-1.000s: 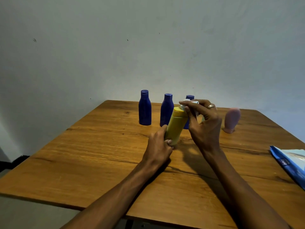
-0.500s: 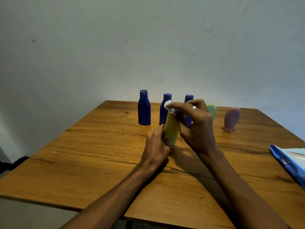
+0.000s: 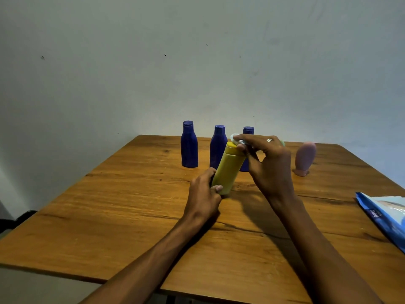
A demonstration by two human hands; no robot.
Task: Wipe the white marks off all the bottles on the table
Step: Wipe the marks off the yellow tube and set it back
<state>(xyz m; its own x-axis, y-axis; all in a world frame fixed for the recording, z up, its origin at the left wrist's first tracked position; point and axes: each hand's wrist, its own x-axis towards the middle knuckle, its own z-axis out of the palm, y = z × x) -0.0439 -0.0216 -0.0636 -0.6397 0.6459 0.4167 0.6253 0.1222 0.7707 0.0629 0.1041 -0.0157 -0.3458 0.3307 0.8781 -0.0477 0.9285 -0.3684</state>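
The yellow bottle [image 3: 228, 170] is a plain, smooth plastic cylinder with a matching yellow cap, tilted with its top leaning away and to the right; no label or print shows on it, and no white mark can be made out on the side facing the camera. It sits near the middle of the desk [image 3: 109, 216], towards the far edge. The left hand [image 3: 205, 196] has its grip clenched around the bottle's lower end. The right hand [image 3: 268, 163], with a ring on one finger, pinches a small white wipe [image 3: 236, 138] against the cap.

Behind it, along the far edge, three dark blue bottles [image 3: 189, 144] stand upright in a row, the rightmost partly hidden by the right hand. A pink tube [image 3: 305, 157] stands cap-down towards the far right corner. At the right edge lies a blue wipes packet [image 3: 385, 216] with white lettering too blurred to read surely.
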